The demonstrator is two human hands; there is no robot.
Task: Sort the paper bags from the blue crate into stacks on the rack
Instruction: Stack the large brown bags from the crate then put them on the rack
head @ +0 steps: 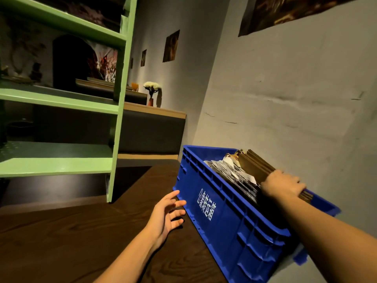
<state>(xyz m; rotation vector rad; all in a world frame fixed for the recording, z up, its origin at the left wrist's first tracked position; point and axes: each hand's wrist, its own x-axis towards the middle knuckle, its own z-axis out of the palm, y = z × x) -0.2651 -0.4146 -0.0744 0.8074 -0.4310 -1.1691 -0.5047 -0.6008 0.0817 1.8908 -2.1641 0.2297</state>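
Two bare hands at work. The blue crate [224, 213], with white lettering on its long side, sits on a dark wooden table [81, 237], pushed up beside a grey wall [285, 88]. Inside it, brown paper bags [255, 167] stand on edge along the wall side, with a bunch of pale printed bags [234, 176] leaning just beside them toward the middle.

Right hand [283, 186] is down over the near end of the brown bags, fingers curled across their top edges and gripping the bunch; the thumb side is hidden. Left hand [167, 213] is off the crate's near side, palm turned toward it, fingers spread and relaxed, holding nothing. Can't tell whether its fingertips touch the crate wall.

Green rack [114, 123] stands to the left on the same table, apart from the crate. Dark posters [171, 45] hang on the wall, and a small vase with a white flower [152, 88] sits on a ledge behind.
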